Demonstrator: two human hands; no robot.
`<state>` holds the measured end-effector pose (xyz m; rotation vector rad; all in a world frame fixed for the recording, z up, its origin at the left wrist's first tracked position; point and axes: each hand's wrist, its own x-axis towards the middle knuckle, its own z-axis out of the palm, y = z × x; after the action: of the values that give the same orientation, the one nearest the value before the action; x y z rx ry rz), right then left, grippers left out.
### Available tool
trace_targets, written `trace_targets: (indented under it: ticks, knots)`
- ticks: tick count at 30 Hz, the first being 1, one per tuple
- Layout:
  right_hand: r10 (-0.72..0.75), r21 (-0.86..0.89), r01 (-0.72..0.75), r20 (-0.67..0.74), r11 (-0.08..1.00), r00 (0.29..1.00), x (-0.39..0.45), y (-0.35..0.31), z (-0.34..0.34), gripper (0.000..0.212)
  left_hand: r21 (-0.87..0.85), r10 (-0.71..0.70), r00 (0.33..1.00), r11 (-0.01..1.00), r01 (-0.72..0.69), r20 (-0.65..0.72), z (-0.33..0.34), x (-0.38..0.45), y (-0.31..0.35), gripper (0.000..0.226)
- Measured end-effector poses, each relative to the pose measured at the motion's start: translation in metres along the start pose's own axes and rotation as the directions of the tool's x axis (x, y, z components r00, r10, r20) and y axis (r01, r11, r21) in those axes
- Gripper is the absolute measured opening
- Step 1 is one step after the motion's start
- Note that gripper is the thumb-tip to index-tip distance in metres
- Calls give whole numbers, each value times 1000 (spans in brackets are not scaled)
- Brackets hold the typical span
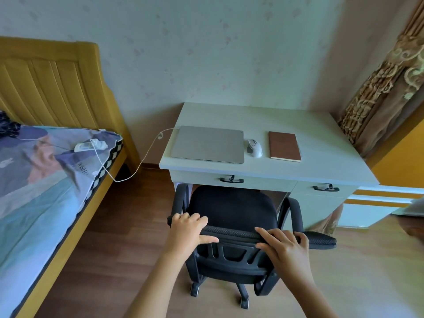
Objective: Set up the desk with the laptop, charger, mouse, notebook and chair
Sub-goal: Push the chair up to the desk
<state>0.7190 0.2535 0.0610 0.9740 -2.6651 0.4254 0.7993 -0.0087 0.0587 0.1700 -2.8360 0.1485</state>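
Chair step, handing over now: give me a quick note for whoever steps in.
Left hand and right hand: both gripping the top of the chair backrest.
Desk: closed laptop with the charger cable running from it to the bed; mouse and notebook to its right.
Done: desk items placed.
Left: chair seat only partly under the desk; probably push it in, then release.

left hand (191,228): forearm extended forward, palm down, fingers curled over a top edge, thumb pointed inward beneath | right hand (283,245): forearm extended forward, palm down, fingers spread and draped over the same edge | both wrists held roughly level, hands set apart
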Motion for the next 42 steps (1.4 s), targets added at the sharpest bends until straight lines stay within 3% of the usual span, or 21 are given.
trace_targets:
  ticks: [6, 17, 21, 25, 33, 37, 42]
  knots:
    - [-37, 33, 36, 36, 999, 999, 24, 27, 2, 44, -5, -23, 1000, 1000, 23, -16, 8, 22, 11, 64]
    - [-96, 87, 100, -50, 991, 994, 31, 39, 18, 37, 10, 44, 998, 999, -43, -52, -2, 30, 10, 66]
    - [-81, 88, 82, -14, 993, 997, 33, 39, 17, 37, 7, 51, 998, 999, -51, 31, -11, 30, 10, 68]
    - [-48, 93, 43, 56, 995, 997, 35, 35, 8, 38, -31, -36, 971, 999, 45, 238, -8, 29, 7, 76]
    - [61, 87, -89, 287, 992, 956, 28, 24, -7, 44, -203, -71, 979, 973, 110, 189, -16, 9, 22, 58]
    - [128, 154, -170, 253, 973, 959, 33, 3, -25, 35, -356, -115, 974, 917, 180, 196, -35, 2, 19, 44]
    - [206, 161, -229, 147, 960, 968, 38, -34, -60, 17, -371, -154, 983, 911, 181, 100, -76, 2, 6, 18]
